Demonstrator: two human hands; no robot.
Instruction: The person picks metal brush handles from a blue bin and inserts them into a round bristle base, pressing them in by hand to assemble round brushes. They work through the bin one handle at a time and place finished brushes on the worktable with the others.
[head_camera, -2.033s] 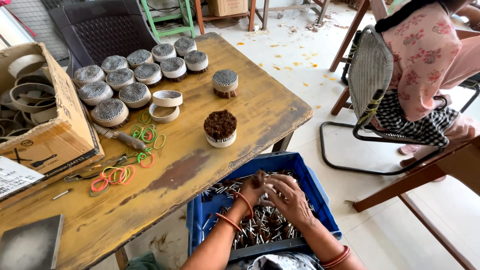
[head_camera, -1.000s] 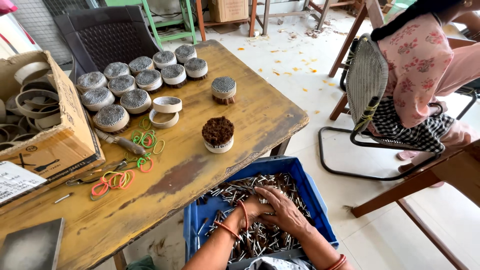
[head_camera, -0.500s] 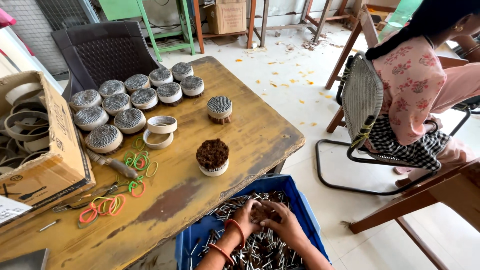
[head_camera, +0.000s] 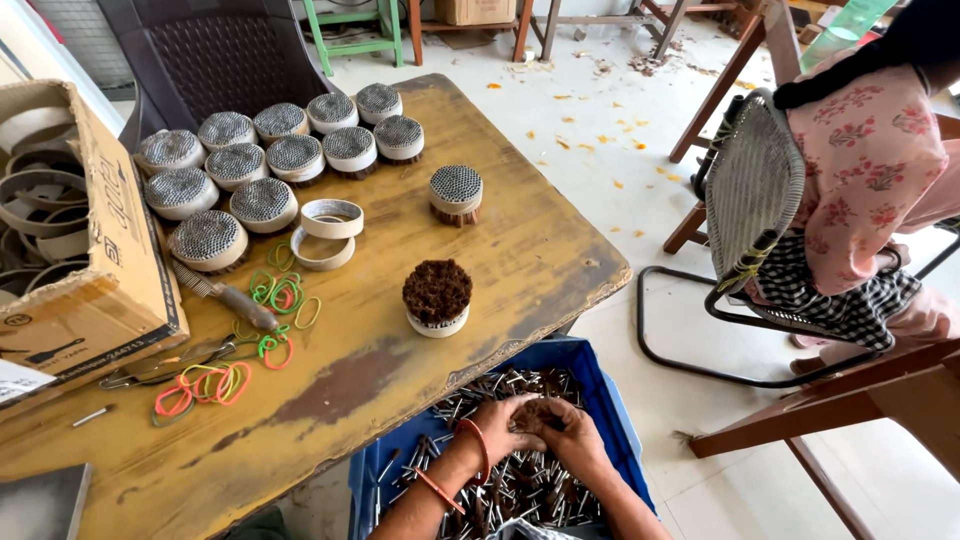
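A small clump of dark sticks (head_camera: 537, 413) is cupped between the left hand (head_camera: 497, 425) and the right hand (head_camera: 577, 437), fingers curled shut around it, down inside the blue crate (head_camera: 610, 400) with loose silver-tipped sticks heaped directly beneath and around the grip. The step in hand looks to be gathering and squaring a bundle. Up and away from the grip, on the wooden table (head_camera: 480, 130), a half-filled ring of brown sticks (head_camera: 437, 297) is seen; the clump would probably need lifting clear without shedding and seating upright there.
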